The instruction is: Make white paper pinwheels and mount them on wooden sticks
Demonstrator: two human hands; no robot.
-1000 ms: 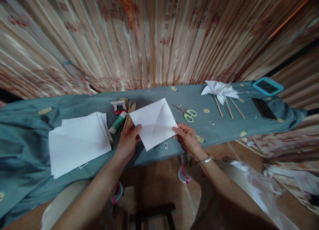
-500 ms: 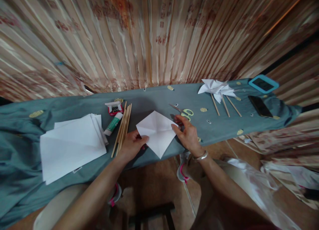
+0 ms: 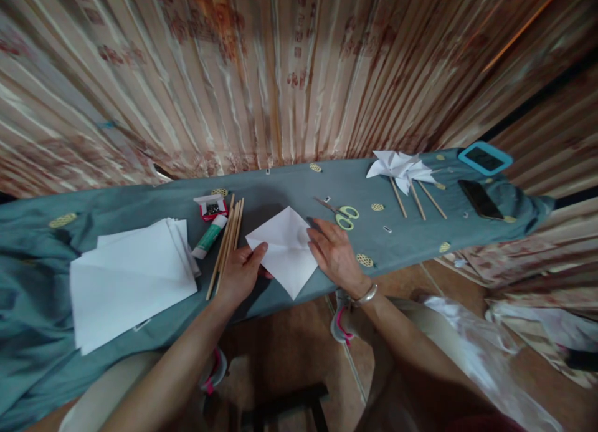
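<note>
A creased white paper square (image 3: 284, 248) lies flat on the blue-grey tablecloth (image 3: 280, 189), one corner hanging past the near edge. My left hand (image 3: 240, 271) rests on its left corner, thumb on the paper. My right hand (image 3: 332, 252), a silver bangle at its wrist, lies spread on the right corner, pressing the sheet down. Neither hand grips anything.
A stack of white sheets (image 3: 131, 279) lies to the left. Wooden sticks (image 3: 227, 242), a glue tube (image 3: 209, 237) and a small red box (image 3: 210, 207) sit beside the left hand. Green-handled scissors (image 3: 343, 214), finished paper pinwheels (image 3: 402, 167), a phone (image 3: 479, 198) and a teal-cased device (image 3: 486, 158) are to the right.
The paper was held up by both hands; it has been lowered flat onto the table. My right hand slid inward over its right corner. The view drifted slightly.
</note>
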